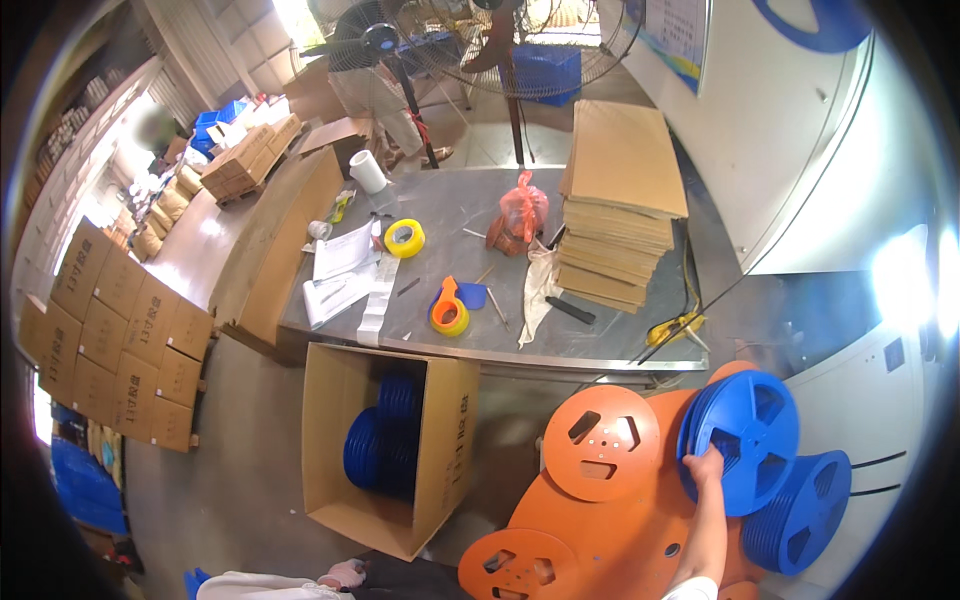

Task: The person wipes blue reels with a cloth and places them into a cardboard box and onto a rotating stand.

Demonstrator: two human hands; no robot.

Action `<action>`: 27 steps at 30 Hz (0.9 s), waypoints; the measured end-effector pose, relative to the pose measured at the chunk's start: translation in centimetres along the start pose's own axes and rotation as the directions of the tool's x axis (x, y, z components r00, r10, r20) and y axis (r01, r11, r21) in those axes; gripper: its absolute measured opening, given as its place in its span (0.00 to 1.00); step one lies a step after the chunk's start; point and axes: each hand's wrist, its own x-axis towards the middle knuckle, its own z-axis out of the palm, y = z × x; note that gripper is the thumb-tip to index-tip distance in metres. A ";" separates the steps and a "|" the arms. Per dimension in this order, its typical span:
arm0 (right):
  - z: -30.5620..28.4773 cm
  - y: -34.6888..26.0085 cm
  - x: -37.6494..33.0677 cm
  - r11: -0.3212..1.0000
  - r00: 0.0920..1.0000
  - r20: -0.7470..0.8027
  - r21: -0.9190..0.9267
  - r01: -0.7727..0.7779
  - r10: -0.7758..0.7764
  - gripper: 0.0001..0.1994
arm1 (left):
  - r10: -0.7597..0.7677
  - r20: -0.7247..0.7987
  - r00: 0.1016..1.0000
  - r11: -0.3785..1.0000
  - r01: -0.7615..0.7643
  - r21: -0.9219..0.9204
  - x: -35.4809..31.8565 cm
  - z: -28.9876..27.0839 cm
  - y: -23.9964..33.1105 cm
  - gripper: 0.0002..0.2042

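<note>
Warehouse floor w/ open carton (390, 450) at 9 o'clock of the right hand (706, 468). Fingers curl closed round the blue reel stack (745, 440) edge, stack axis roughly level; left hand out of view.

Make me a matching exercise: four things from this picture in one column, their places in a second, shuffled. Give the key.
Things:
1. Stack of blue plastic reels
2. Roll of yellow tape
3. Pile of flat brown cardboard sheets
4. Open brown cardboard box

Places:
A. On the floor below the table's near edge, blue reels inside
B. Under the right hand
C. On the right side of the grey table
D. Mid-table, beside papers

Pairs: 1-B, 2-D, 3-C, 4-A
</note>
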 end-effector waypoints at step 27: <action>7.9 -34.7 -56.4 -0.282 0.650 0.138 0.820 -0.498 -0.747 0.17 | 0.246 -0.745 0.620 -0.348 -0.660 -0.665 0.2 -30.1 -7.7 0.18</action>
